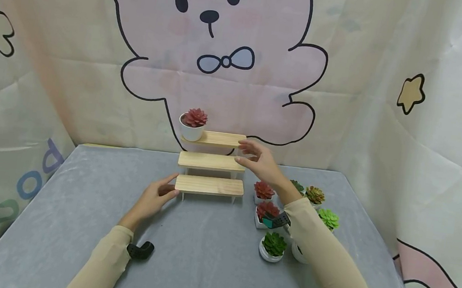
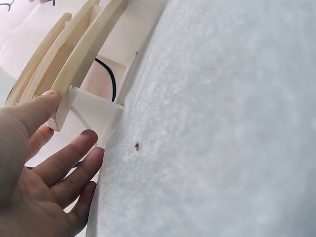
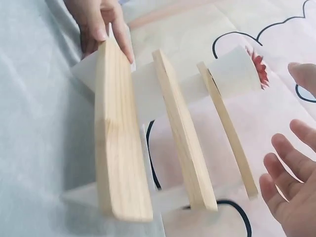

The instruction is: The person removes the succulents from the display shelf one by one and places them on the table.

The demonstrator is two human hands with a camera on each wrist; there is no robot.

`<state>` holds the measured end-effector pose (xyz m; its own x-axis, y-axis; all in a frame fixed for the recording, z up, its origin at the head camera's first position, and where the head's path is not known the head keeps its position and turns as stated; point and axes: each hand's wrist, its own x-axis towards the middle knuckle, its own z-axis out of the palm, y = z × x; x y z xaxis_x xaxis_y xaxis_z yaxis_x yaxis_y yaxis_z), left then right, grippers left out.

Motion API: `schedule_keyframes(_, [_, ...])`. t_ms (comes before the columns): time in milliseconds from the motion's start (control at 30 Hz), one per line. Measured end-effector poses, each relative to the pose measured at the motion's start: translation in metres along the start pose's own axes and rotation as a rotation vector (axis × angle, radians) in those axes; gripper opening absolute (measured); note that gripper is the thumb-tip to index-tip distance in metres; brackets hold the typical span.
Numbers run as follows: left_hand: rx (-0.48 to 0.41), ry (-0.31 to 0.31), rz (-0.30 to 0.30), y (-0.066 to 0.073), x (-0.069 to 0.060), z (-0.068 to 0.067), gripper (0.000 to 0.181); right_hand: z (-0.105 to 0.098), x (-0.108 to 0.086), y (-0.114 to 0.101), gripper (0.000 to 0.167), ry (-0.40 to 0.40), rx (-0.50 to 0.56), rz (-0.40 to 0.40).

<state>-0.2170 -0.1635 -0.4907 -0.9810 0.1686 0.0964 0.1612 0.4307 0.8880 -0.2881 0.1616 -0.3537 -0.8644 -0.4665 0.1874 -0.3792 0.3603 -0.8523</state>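
A three-tier display stand (image 1: 209, 185) with pale wooden boards and clear supports stands at the back of the table. A white pot with a red artificial succulent (image 1: 195, 119) sits on the left end of its top board. My left hand (image 1: 155, 200) pinches the left end of the lowest board between thumb and index finger, its other fingers spread below in the left wrist view. Beside the right end of the upper boards is my right hand (image 1: 260, 162), fingers loosely bent and holding nothing. In the right wrist view its fingers (image 3: 281, 148) are apart from the boards.
Several potted succulents stand right of the stand, among them a dark green one (image 1: 273, 245), a red one (image 1: 263, 190) and a bright green one (image 1: 328, 219). My right forearm partly covers them. A printed cloth (image 1: 344, 128) hangs behind the grey table (image 1: 200, 264).
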Motion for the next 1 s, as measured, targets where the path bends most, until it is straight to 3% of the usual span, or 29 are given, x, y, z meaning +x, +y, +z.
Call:
schedule_keyframes(400, [0.001,0.008,0.011,0.002,0.001,0.0,0.061,0.039,0.058,-0.008,0.059,0.097,0.077,0.065])
schedule_keyframes(767, [-0.003,0.006,0.014,0.003,0.0,0.0,0.061,0.062,0.086,-0.022,0.067,0.096,0.075,0.069])
schedule_keyframes(1000, [-0.002,0.009,0.016,0.002,-0.001,-0.001,0.061,0.077,0.095,-0.035,0.076,0.09,0.132,0.109])
